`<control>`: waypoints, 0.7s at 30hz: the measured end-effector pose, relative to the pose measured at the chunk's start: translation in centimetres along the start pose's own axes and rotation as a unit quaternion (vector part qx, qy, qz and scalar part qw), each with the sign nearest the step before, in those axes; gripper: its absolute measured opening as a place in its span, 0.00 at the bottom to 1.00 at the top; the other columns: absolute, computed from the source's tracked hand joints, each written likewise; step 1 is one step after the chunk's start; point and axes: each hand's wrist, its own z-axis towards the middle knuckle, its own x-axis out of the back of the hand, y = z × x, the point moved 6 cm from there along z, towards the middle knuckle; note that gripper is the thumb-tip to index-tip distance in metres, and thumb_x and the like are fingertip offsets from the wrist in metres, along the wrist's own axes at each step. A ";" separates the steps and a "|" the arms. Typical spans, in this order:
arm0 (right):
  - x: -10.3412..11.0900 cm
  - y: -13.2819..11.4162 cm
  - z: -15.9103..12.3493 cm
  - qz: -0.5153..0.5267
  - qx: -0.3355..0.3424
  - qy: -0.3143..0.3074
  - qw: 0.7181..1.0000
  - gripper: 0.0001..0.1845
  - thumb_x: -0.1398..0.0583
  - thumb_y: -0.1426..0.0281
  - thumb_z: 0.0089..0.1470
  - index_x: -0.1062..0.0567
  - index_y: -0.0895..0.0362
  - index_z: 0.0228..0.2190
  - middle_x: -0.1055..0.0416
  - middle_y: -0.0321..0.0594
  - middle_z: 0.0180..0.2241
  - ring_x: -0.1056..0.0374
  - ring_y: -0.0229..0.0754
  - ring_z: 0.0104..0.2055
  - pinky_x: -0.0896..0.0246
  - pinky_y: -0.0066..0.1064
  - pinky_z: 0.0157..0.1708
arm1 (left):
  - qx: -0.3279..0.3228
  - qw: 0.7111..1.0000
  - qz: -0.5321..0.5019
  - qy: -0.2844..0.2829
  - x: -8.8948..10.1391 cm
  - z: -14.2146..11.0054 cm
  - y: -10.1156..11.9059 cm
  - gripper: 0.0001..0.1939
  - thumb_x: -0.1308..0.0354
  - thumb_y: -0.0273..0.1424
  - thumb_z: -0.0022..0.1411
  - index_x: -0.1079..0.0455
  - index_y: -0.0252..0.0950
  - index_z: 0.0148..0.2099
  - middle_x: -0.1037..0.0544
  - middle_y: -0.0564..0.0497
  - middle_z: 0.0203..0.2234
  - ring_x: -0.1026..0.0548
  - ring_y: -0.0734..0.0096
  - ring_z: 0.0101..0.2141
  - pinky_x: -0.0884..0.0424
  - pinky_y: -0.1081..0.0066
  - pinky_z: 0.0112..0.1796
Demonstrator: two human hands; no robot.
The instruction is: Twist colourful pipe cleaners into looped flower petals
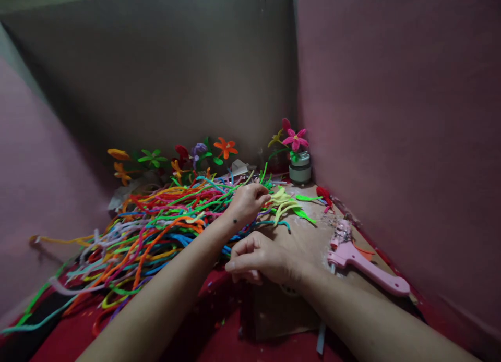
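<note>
While the left hand holds its fingers bent together beside pale yellow strips, above pipe cleaners heaped toward the left edge of the board, the right hand curls loosely nearer the front edge; whether either grips anything, I cannot tell.

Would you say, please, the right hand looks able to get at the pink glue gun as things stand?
Probably yes: the pink glue gun lies on the brown board to the right of the right hand, and nothing visible seems to stand between them.
</note>
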 end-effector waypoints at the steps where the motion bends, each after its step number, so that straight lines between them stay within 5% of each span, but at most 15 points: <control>1: 0.2 0.0 -0.1 -0.005 -0.005 0.016 1.000 0.13 0.39 0.67 0.42 0.32 0.60 0.14 0.45 0.27 0.08 0.52 0.28 0.11 0.60 0.23 0.12 | 0.002 1.000 -0.017 0.005 1.0 -0.8 0.3 0.12 0.48 0.33 0.56 0.26 0.34 0.38 0.23 0.50 0.27 0.29 0.73 0.28 0.36 0.75 0.31; 5: 0.5 -0.4 -0.1 0.097 0.032 0.051 0.993 0.11 0.40 0.71 0.40 0.34 0.60 0.12 0.45 0.28 0.07 0.53 0.28 0.10 0.59 0.23 0.11 | 0.010 0.978 -0.201 0.062 6.0 -4.8 0.9 0.12 0.46 0.34 0.55 0.26 0.31 0.36 0.27 0.53 0.21 0.34 0.79 0.21 0.37 0.78 0.23; 11: 1.2 -1.8 -0.3 0.322 0.106 0.041 0.940 0.10 0.42 0.68 0.44 0.31 0.61 0.17 0.46 0.29 0.12 0.56 0.27 0.11 0.58 0.20 0.08 | 0.080 0.971 -0.210 0.086 10.3 -10.5 -2.1 0.09 0.44 0.32 0.55 0.26 0.32 0.34 0.28 0.53 0.21 0.34 0.80 0.21 0.37 0.79 0.23; 15: 3.1 -3.1 -1.2 0.422 0.149 0.056 0.893 0.09 0.44 0.73 0.47 0.34 0.61 0.18 0.50 0.29 0.15 0.57 0.26 0.14 0.58 0.16 0.09 | 0.118 0.973 -0.193 0.041 8.5 -13.3 -4.8 0.11 0.48 0.32 0.58 0.27 0.31 0.36 0.26 0.52 0.23 0.31 0.78 0.23 0.35 0.78 0.25; 18: 4.3 -4.0 -1.6 0.457 0.176 0.086 0.868 0.09 0.45 0.75 0.49 0.36 0.60 0.19 0.51 0.28 0.17 0.56 0.25 0.15 0.55 0.14 0.11 | 0.038 0.990 -0.123 -0.052 5.4 -14.6 -4.8 0.10 0.49 0.29 0.58 0.27 0.31 0.33 0.25 0.51 0.23 0.30 0.77 0.25 0.34 0.77 0.29; 21: 3.9 -5.3 -1.8 0.397 0.183 0.103 0.894 0.09 0.46 0.74 0.50 0.35 0.58 0.20 0.52 0.29 0.17 0.55 0.27 0.15 0.53 0.16 0.11 | -0.069 0.996 -0.017 -0.058 3.1 -15.5 -4.2 0.10 0.51 0.26 0.59 0.28 0.31 0.36 0.24 0.49 0.28 0.28 0.73 0.30 0.34 0.75 0.33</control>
